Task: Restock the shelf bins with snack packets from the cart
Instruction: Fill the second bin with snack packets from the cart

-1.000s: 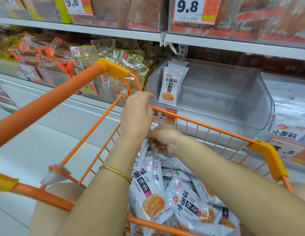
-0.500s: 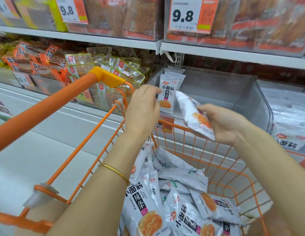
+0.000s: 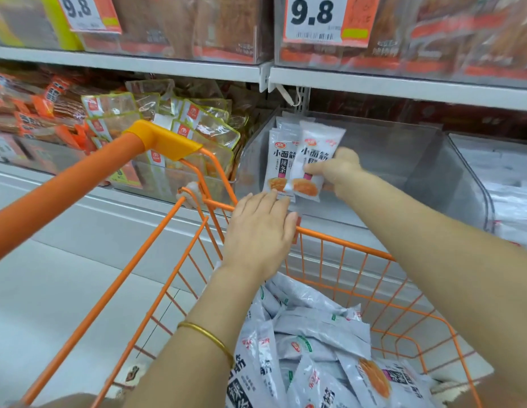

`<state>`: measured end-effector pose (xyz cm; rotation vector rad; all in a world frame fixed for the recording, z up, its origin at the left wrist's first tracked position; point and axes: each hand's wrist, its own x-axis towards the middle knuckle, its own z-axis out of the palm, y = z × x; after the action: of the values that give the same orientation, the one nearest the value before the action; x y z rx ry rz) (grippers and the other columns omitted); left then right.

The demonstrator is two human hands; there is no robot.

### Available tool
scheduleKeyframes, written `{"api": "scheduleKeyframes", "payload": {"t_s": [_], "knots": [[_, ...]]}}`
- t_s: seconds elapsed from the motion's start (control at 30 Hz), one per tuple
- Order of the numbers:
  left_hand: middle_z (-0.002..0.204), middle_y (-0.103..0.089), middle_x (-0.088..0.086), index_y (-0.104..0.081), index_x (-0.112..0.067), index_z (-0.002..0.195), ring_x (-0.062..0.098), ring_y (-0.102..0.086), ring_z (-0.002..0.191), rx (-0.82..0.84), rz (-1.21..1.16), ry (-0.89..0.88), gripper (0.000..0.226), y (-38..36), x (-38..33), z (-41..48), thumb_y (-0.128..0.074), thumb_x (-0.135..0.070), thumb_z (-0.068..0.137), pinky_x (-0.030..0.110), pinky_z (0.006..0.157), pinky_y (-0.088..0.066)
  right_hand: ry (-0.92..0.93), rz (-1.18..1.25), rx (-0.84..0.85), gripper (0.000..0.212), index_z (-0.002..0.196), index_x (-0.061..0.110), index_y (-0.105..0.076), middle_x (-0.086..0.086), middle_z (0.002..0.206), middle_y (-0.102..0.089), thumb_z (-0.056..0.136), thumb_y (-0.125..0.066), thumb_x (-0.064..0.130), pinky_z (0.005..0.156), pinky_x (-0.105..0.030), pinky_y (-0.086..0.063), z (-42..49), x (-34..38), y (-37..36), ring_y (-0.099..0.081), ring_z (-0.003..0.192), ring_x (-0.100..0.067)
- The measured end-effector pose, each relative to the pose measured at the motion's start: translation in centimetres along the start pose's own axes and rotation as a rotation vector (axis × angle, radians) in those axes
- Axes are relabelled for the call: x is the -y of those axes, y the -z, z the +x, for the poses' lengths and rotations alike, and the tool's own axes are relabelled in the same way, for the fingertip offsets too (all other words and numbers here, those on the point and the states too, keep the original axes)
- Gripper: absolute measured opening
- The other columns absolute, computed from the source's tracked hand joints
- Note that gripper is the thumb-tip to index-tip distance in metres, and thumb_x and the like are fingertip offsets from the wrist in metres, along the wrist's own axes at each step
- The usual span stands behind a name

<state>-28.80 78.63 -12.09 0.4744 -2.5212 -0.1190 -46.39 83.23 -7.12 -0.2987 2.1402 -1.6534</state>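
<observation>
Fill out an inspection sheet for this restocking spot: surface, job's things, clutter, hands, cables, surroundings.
Surface: white shelf ledge under a clear plastic shelf bin.
Job's things: white snack packets standing at the bin's left end; one white packet held upright beside them; piled packets in the orange wire cart.
Clutter: nothing seen.
Hands: right hand grips the white packet; left hand open over the cart's front rim.
Cables: nothing seen.
Surroundings: clear-wrapped brown snacks in the neighbouring bin; 9.8 price tag above.
</observation>
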Motion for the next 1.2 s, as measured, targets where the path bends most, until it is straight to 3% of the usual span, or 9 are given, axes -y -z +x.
{"api": "scheduleKeyframes", "payload": {"t_s": [0.1,0.2,0.53,0.67,0.77,0.87,0.97,1.1,1.2], "knots": [[0.112,-0.067,0.007,-0.066,-0.014,0.108,0.026,-0.059,0.109,-0.01,-0.028,-0.014,0.045,-0.2,0.0,0.1,-0.029,-0.034,0.092,0.04,0.102,-0.035,-0.042,-0.224,0.066,0.026,0.084,0.01,-0.063,-0.012,0.102,-0.071,0.068,-0.081,0.001,0.079,-0.049,-0.057,1.1,-2.0,-0.8,-0.069,0.09,-0.029],[0.108,-0.067,0.005,-0.066,-0.015,0.105,0.026,-0.059,0.106,-0.027,-0.034,-0.01,0.043,-0.3,0.0,0.2,-0.03,-0.033,0.092,0.038,0.1,-0.033,-0.004,-0.372,0.096,0.028,0.087,0.013,-0.063,-0.009,0.105,-0.07,0.067,-0.082,0.004,0.081,-0.047,-0.056,1.2,-2.5,-1.5,-0.067,0.095,-0.026],[0.109,-0.068,0.005,-0.068,-0.011,0.101,0.026,-0.059,0.104,-0.004,0.022,0.007,0.046,-0.3,-0.2,0.3,-0.029,-0.033,0.092,0.034,0.098,-0.026,0.147,-0.514,-0.01,0.048,0.11,0.006,-0.06,-0.009,0.113,-0.066,0.07,-0.083,0.017,0.084,-0.032,-0.051,1.8,-1.1,-5.1,-0.062,0.107,-0.025],[0.109,-0.067,0.004,-0.068,-0.012,0.101,0.025,-0.058,0.105,0.005,0.027,0.013,0.047,-0.4,-0.2,0.3,-0.028,-0.034,0.092,0.034,0.099,-0.025,0.113,-0.536,-0.013,0.041,0.102,0.005,-0.058,-0.011,0.114,-0.065,0.072,-0.081,0.02,0.086,-0.031,-0.052,1.6,-1.2,-5.0,-0.062,0.107,-0.025],[0.108,-0.067,0.005,-0.068,-0.012,0.1,0.026,-0.058,0.105,0.011,0.021,0.016,0.047,-0.5,-0.2,0.4,-0.027,-0.034,0.092,0.035,0.1,-0.025,0.092,-0.546,0.017,0.035,0.076,0.01,-0.048,-0.012,0.111,-0.065,0.072,-0.082,0.019,0.085,-0.036,-0.055,1.7,-1.3,-4.6,-0.064,0.103,-0.026],[0.108,-0.067,0.004,-0.068,-0.012,0.1,0.025,-0.058,0.105,0.013,0.028,0.006,0.046,-0.6,-0.2,0.5,-0.029,-0.034,0.092,0.035,0.1,-0.027,0.074,-0.535,0.039,0.033,0.088,0.008,-0.056,-0.011,0.107,-0.066,0.071,-0.082,0.02,0.08,-0.036,-0.057,1.8,-1.4,-4.5,-0.065,0.09,-0.023],[0.108,-0.067,0.004,-0.068,-0.011,0.1,0.024,-0.059,0.105,-0.002,0.02,-0.009,0.044,-0.7,-0.2,0.5,-0.031,-0.032,0.092,0.035,0.099,-0.03,0.096,-0.583,0.069,0.033,0.074,0.01,-0.048,-0.007,0.091,-0.061,0.076,-0.079,0.02,0.079,-0.035,-0.057,1.1,-0.8,-3.7,-0.058,0.083,-0.021],[0.112,-0.067,0.003,-0.067,-0.011,0.104,0.024,-0.059,0.105,-0.034,0.008,-0.018,0.043,-0.5,-0.1,0.7,-0.031,-0.032,0.092,0.034,0.1,-0.027,0.312,-0.635,-0.005,0.035,0.065,0.014,-0.042,0.0,0.068,-0.048,0.081,-0.073,0.012,0.069,-0.039,-0.058,-3.2,1.8,-0.6,-0.059,0.077,-0.022],[0.107,-0.068,0.002,-0.067,-0.012,0.103,0.026,-0.06,0.102,-0.041,0.03,-0.025,0.044,-0.5,0.0,0.5,-0.031,-0.033,0.091,0.034,0.1,-0.023,0.433,-0.554,0.134,0.024,0.066,0.012,-0.052,-0.005,0.063,-0.055,0.083,-0.067,0.003,0.053,-0.036,-0.057,-9.4,2.1,3.0,-0.062,0.06,-0.021]]}}
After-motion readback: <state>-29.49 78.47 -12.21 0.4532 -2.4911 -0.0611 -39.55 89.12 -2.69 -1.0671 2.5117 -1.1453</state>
